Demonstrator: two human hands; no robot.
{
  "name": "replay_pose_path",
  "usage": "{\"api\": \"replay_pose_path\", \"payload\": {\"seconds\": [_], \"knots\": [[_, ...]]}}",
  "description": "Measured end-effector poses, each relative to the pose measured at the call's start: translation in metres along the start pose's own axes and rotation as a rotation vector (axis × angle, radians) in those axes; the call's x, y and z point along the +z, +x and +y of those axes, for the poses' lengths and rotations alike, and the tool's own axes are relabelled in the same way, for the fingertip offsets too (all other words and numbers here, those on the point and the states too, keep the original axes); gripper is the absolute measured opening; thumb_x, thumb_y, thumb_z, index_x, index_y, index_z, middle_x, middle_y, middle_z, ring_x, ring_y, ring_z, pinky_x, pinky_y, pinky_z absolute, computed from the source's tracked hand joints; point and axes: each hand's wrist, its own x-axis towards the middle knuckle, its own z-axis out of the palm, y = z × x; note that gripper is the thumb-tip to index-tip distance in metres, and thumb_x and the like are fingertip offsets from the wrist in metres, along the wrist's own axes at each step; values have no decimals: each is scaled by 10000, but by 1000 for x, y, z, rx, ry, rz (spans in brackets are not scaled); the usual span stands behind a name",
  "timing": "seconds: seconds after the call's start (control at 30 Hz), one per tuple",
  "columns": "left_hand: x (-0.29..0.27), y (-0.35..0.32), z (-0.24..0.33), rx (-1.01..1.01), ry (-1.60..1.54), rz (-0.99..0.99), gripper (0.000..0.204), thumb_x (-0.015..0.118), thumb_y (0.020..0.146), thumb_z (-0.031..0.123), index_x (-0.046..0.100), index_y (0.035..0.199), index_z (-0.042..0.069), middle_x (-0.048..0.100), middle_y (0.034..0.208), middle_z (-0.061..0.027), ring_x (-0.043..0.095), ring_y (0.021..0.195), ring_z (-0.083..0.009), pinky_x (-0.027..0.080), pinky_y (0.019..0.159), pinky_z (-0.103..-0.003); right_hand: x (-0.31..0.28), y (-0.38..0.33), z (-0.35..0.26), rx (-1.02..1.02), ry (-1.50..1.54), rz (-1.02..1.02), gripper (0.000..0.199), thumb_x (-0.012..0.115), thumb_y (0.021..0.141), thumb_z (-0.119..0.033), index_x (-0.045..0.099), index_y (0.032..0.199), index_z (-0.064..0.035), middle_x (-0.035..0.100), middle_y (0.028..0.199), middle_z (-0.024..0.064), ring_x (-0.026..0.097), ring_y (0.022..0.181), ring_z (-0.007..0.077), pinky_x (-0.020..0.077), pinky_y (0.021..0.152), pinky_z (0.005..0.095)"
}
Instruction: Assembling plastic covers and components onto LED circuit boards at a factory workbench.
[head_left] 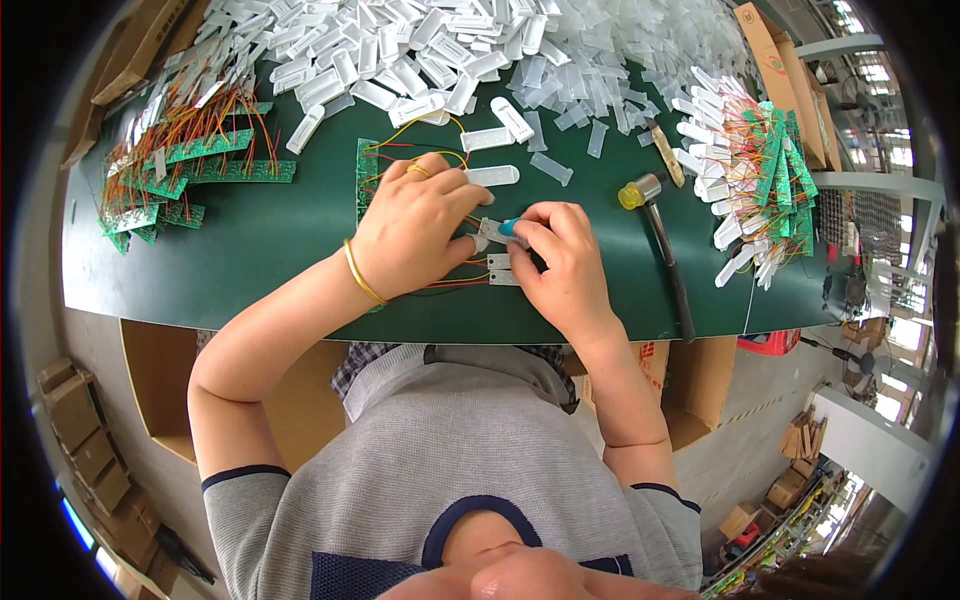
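Note:
My left hand (422, 222) and my right hand (565, 262) meet over the front middle of the table. Both are closed, pinching a small pale-grey wired board (489, 229) between their fingertips. A white cover shows on my left thumb and a blue one on a right fingertip. Red, yellow and dark wires run from under my left hand to two more small pale boards (501, 270) just below. A long green circuit board (364, 170) stands upright in view, partly behind my left hand. Two white plastic shells (492, 176) (487, 139) lie just beyond my fingers.
A hammer (661, 235) with a yellow face lies right of my hand, by a taped tool (664, 152). White shells (400, 60) and clear plastic pieces (580, 90) heap at the back. Wired green boards pile left (225, 150) and right (775, 165). Cardboard boxes (780, 75) flank the table.

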Motion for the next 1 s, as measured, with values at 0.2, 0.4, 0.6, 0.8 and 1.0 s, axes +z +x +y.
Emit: {"api": "replay_pose_path", "payload": {"seconds": [0.2,0.4,0.6,0.8,1.0], "knots": [[-1,-1,-7,-133,-55,-64,110,827,844,149,786,932,97,721,975,-19,635,1080,-267,467,958,-448,0,-3,9,-161,-119,5,189,820,815,-19,794,993,-75,686,1075,46,686,1024,266,564,884,426],[5,18,-5,-155,-41,-78,129,810,817,91,795,943,110,711,984,-17,629,1083,-276,471,968,-435,2,-5,10,-151,-102,-23,197,788,809,-5,799,991,-79,684,1066,40,682,999,252,561,863,424],[3,-7,17,-43,72,29,419,847,743,47,826,1149,151,764,1124,37,604,1178,-248,457,1034,-431,3,-8,12,-115,-76,-21,209,782,807,2,799,998,-82,683,1068,38,678,983,247,559,859,422],[16,-17,13,-31,61,84,447,832,739,40,844,1173,148,765,1279,61,584,1227,-235,461,1051,-436,5,-5,10,-120,-85,-25,180,803,815,-19,796,984,-79,686,1067,30,678,984,241,558,863,421],[13,-13,13,-74,31,23,435,820,746,38,848,1168,136,731,1282,31,582,1238,-260,477,1050,-448,-9,12,22,-71,-164,25,252,875,883,-159,783,1110,-101,703,1041,36,672,1002,270,535,849,435]]}}
